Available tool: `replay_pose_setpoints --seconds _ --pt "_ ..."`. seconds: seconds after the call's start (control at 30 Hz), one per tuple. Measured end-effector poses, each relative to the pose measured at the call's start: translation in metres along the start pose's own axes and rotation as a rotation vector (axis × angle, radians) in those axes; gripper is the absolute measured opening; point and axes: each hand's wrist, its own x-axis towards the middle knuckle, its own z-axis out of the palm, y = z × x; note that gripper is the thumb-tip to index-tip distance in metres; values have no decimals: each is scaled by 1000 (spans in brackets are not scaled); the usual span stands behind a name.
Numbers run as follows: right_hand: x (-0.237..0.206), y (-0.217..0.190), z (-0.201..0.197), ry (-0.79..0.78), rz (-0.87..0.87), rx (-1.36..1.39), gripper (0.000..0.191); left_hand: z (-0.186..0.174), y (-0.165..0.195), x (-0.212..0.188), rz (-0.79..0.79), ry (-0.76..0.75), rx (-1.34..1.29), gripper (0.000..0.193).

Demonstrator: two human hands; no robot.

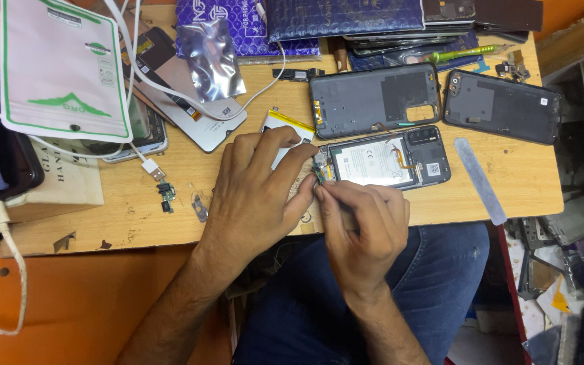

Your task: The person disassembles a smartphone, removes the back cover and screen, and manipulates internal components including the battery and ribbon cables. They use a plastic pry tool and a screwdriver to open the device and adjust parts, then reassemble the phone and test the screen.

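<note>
Head view: an opened phone (390, 162) is being steadied on the table (522, 182) by the curled left hand (258, 189); its lower end is being pinched by the right hand (363, 226).

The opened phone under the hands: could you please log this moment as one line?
left hand: steadies opened phone | right hand: fingertips at phone's bottom-end small board | nearby: two back covers, plastic pry tool

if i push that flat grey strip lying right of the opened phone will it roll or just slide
The grey strip looks thin and flat, so it would probably slide on the wooden table, not roll. Its slimness suggests it is light and may flex when lifted. It lies near the table edge, so a push might send it off.
</note>
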Motion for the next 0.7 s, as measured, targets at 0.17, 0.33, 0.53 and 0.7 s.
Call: replay_pose_setpoints --seconds 0.17,0.33,0.53,0.7 --pt "-3 2 1 9 -44 -59 20 1 1 0 -6 12 3 39" --pt "-8 7 -2 46 -39 36 21 -3 2 3 -14 45 23 35" --pt "-10 12 -6 32 -66 33 23 -5 3 19 45 30 58 22" --pt "-7 14 -3 40 -127 18 24 -3 2 35 87 -26 109 20"
